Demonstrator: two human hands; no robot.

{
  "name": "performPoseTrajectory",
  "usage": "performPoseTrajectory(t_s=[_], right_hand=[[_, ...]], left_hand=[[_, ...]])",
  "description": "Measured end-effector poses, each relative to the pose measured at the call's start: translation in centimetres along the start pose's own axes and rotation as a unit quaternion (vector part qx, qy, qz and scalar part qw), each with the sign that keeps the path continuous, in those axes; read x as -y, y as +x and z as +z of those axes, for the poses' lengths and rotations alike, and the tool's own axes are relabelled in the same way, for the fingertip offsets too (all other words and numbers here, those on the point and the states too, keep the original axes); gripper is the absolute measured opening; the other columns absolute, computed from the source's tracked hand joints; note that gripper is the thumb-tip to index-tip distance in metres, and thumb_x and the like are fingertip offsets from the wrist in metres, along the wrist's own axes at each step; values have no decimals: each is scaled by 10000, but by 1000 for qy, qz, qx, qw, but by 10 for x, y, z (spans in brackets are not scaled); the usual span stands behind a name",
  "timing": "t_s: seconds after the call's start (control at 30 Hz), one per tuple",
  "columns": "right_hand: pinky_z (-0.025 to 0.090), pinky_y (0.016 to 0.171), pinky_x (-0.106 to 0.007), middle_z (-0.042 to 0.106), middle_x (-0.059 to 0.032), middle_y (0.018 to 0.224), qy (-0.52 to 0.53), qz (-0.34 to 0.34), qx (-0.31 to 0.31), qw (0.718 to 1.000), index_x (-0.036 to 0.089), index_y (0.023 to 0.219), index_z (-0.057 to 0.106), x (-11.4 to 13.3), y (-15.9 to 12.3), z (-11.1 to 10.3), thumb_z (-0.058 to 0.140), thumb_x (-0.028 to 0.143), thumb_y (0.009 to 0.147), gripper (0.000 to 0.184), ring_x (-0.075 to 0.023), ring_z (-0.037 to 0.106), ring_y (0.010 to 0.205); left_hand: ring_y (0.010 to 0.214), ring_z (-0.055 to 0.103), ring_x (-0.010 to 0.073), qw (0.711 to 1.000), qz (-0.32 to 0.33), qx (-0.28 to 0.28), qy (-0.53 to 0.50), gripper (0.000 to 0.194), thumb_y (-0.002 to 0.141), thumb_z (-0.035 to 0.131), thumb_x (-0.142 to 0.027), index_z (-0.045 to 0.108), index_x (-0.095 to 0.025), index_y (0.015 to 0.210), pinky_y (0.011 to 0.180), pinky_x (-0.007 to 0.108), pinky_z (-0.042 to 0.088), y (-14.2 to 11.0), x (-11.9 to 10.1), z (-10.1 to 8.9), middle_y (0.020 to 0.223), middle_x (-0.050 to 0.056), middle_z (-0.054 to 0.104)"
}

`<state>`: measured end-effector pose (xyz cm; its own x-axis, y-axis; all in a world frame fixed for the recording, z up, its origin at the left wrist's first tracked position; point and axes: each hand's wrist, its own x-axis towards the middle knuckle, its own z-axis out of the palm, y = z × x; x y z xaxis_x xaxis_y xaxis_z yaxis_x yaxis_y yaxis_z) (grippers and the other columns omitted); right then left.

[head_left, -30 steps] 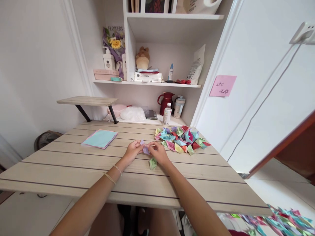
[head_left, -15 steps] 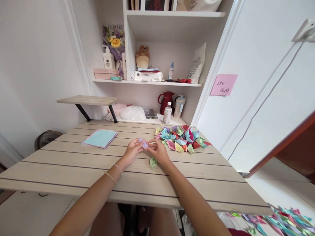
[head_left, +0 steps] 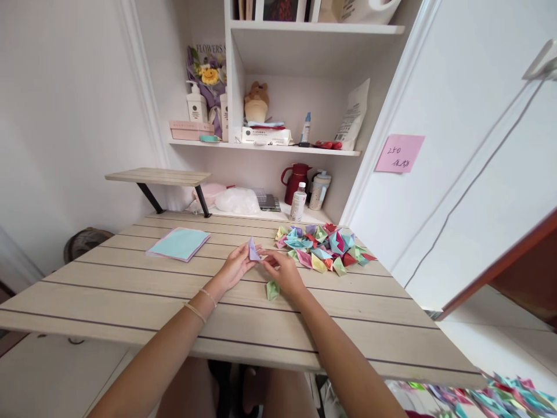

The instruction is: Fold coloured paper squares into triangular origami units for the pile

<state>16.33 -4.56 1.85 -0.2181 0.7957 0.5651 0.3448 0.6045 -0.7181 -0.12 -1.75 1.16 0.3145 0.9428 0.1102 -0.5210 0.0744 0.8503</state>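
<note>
Pinched in both hands (head_left: 259,265), angular purple paper (head_left: 254,250), seemingly creased.

1. Lilac paper (head_left: 253,251) — small, folded, one pointed tip up; it is held in the fingers of the left hand (head_left: 236,267), its lower corner at the fingertips of the right hand (head_left: 282,271).
2. Green folded paper (head_left: 272,289): a small, creased piece lying just on the near side of the right hand.
3. Heap of folded papers (head_left: 324,251): many-coloured, pointed, loosely jumbled, beyond and right of the right hand.
4. Square sheets (head_left: 180,244) — flat, pale blue on top, pink-edged, left of the left hand.
</note>
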Motion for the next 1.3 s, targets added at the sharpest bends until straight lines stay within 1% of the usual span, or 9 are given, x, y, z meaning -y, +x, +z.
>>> performPoseTrajectory(t_s=[0.2, 0.3, 0.43, 0.57, 0.63, 0.8, 1.07, 1.2, 1.3], right_hand=[[491, 681, -309, 678, -51, 848, -13, -27, -4, 1000, 201, 892, 650, 0, -2, 4, 507, 232, 762, 196, -174, 614, 711], [486, 664, -304, 677, -51, 805, -17, -1, -58, 998, 191, 858, 649, -8, 1, 0, 507, 266, 763, 187, -177, 612, 685], [463, 719, -336, 675, -74, 817, -77, 60, -194, 976, 171, 884, 643, -29, 5, -22, 489, 321, 765, 246, -204, 611, 723], [445, 738, -354, 655, -104, 915, -116, 126, -291, 941, 144, 1127, 545, -47, 5, -45, 440, 345, 779, 415, -218, 603, 784], [450, 681, -338, 648, -98, 902, -115, 143, -297, 937, 136, 1230, 447, -50, 4, -47, 453, 340, 766, 507, -200, 597, 703], [440, 596, -297, 636, -54, 814, -114, 107, -228, 961, 143, 1224, 439, -40, 4, -29, 469, 293, 750, 499, -160, 549, 593], [442, 604, -286, 629, -38, 804, -105, 80, -122, 984, 175, 1174, 482, -28, 2, -13, 464, 236, 744, 435, -159, 552, 616], [447, 612, -288, 629, -33, 786, -93, 85, -117, 985, 179, 1153, 501, -27, 2, -11, 470, 251, 746, 415, -159, 556, 620], [454, 596, -285, 634, -38, 774, -56, 86, -112, 988, 172, 1136, 520, -25, 3, -8, 497, 285, 743, 410, -157, 556, 607]], left_hand=[[1000, 572, 234, 999, -15, 9, 45, 359, 815, 471, -416, 566, -139, 1023, 872, 400, 429, -2, -1, 4, 1086, 156, 604], [1018, 554, 249, 972, 58, -59, 222, 380, 789, 496, -428, 562, -162, 1052, 905, 415, 390, -4, -12, -1, 1100, 145, 593], [1218, 361, 267, 763, 207, -173, 587, 386, 770, 517, -326, 538, -182, 1127, 1040, 380, 203, -9, -40, -28, 1233, 125, 506], [1274, 234, 323, 555, 137, -342, 746, 488, 776, 463, -271, 429, -80, 1224, 1001, 481, 180, -13, -59, -66, 1308, 206, 402], [1206, 326, 368, 511, 49, -389, 765, 446, 766, 470, -299, 505, -36, 1125, 928, 512, 251, -13, -64, -81, 1208, 263, 476], [839, 583, 327, 501, -30, -380, 777, 330, 776, 428, -341, 646, -102, 843, 735, 435, 384, -12, -71, -93, 845, 219, 647], [722, 600, 316, 536, -18, -410, 738, 289, 762, 438, -289, 680, -132, 777, 609, 386, 401, -12, -73, -95, 804, 207, 658], [718, 584, 299, 561, 28, -426, 709, 300, 808, 415, -289, 662, -120, 794, 627, 389, 404, -16, -75, -93, 737, 180, 640], [776, 570, 253, 612, 144, -405, 664, 301, 845, 380, -328, 619, -152, 893, 673, 351, 416, -15, -76, -78, 796, 110, 634]])
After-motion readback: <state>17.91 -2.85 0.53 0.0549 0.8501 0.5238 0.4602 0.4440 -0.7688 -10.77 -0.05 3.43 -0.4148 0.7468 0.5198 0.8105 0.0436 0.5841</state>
